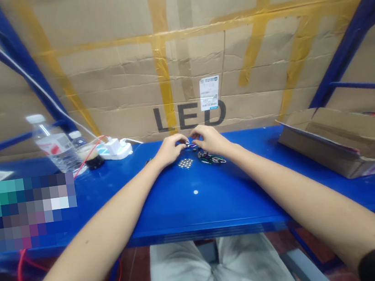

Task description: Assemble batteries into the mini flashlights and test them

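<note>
A ring-like piece [187, 143] — small, silvery — is in the left hand [170, 150].

The blue table [168, 207] bears an open carton [324, 155], bottles [53, 146], a power strip [116, 152] and apparently metallic discs [185, 163].

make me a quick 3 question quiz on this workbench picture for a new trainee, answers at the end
1. Fill in: the large black letters on the cardboard wall read ____.
2. True or false: the open box stands to the right of both the left hand and the right hand.
3. Which is nearest those hands?
A) clear bottle
B) cluster of small round pieces
C) white power strip

Key: 1. LED; 2. true; 3. B
</note>
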The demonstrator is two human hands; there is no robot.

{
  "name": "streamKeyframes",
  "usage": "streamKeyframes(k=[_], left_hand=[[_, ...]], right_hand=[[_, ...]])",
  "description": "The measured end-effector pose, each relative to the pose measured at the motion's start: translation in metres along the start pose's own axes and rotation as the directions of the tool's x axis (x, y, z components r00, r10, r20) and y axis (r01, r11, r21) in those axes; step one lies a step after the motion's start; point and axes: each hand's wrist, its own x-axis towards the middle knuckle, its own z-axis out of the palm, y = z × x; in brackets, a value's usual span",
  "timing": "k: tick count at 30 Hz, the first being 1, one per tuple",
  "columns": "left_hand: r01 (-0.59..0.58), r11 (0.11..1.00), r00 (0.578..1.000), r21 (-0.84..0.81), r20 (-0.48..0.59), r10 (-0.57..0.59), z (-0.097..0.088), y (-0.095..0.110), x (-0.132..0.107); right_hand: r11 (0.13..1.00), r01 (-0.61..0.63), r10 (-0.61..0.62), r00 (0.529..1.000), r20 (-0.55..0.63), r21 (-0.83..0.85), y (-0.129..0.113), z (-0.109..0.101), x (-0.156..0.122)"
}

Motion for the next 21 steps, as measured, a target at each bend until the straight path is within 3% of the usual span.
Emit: streamKeyframes(k=[4,11,15,17,19,21], left_hand=[[-0.005,0.999,0.999,-0.045,-0.043,0.003,0.003,0.008,0.000],[-0.038,0.985,0.993,-0.166,-0.113,0.019,0.006,0.018,0.000],[0.000,1.000,0.986,-0.021,-0.169,-0.004,0.004,0.013,0.002],[0.028,0.996,0.992,0.082,-0.127,-0.017,0.005,0.010,0.004],[0.004,0.984,1.000,0.180,0.003,-0.005,0.008,0.006,0.006],[-0.070,0.967,0.988,0.244,0.153,0.033,0.014,0.004,0.008]], right_hand=[[0.989,-0.133,0.130,0.990,0.046,0.065,0.000,0.001,-0.001],[0.981,-0.156,0.150,0.987,0.061,0.119,-0.005,0.004,-0.001],[0.945,-0.245,0.246,0.969,0.026,0.215,0.000,0.002,0.002],[0.891,-0.299,0.310,0.950,0.022,0.343,0.006,-0.001,0.004],[0.842,-0.296,0.329,0.944,0.005,0.450,0.012,-0.004,0.005],[0.847,-0.265,0.302,0.953,-0.008,0.461,0.017,-0.006,0.005]])
